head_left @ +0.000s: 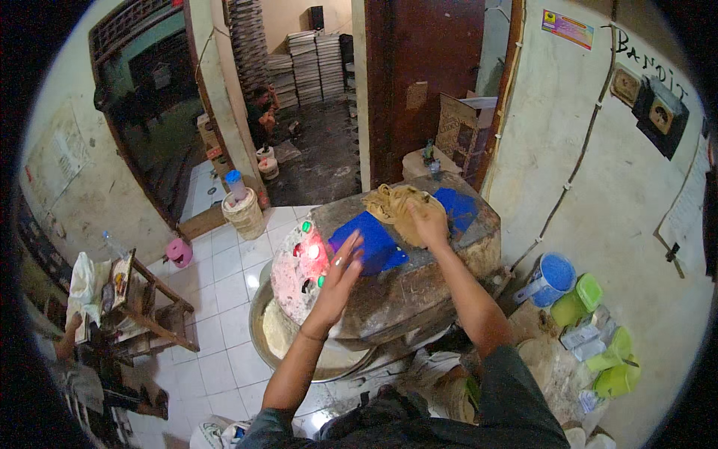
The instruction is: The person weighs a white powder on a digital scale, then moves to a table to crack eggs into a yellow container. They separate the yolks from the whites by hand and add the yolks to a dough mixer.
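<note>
My left hand [340, 277] is raised with its fingers stretched out and holds nothing. It is just in front of a blue sheet [368, 241] lying on top of a worn, heavy machine [426, 277]. My right hand [428, 224] grips a crumpled tan cloth [393, 206] on the same top, between the blue sheet and a second blue piece [458, 208]. Green buttons and a glowing red lamp [313, 251] sit on the machine's pinkish left end. Under that end stands a wide metal basin [259, 344] with pale powdery stuff in it.
At the right wall are a blue jug [553, 277] and several green containers [574, 301]. A white bucket [244, 217] and a pink pail [178, 252] stand on the left floor tiles. People are by the wooden stand [161, 310] and in the back room; a cardboard box [460, 131] is behind the machine.
</note>
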Motion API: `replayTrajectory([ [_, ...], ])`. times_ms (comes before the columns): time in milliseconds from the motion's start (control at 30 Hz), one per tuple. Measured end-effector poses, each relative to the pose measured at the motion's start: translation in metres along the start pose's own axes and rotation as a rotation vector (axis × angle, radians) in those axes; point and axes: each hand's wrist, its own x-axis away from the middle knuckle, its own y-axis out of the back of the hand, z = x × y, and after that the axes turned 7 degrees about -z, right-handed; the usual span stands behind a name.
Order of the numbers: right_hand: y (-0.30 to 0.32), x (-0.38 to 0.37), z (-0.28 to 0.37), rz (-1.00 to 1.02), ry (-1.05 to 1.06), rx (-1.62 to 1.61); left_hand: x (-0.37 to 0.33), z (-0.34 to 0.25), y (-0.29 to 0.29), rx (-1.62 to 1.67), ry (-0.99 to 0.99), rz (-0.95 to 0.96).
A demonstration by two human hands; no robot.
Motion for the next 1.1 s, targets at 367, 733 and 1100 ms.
replayTrajectory([
  [367, 0.058, 0.002, 0.119, -0.119, -0.241, -1.11, -0.108, 0.041, -0.126, 0.643, 0.237, -0.023],
  [733, 0.043, -0.03, 0.122, -0.255, -0.241, -1.149, -0.098, -0.012, -0.129, 0.643, 0.175, -0.306],
  [1100, 0.035, -0.002, 0.109, 0.117, 0.043, -0.218, -0.133, 0.01, -0.085, 0.566, 0.037, -0.17],
])
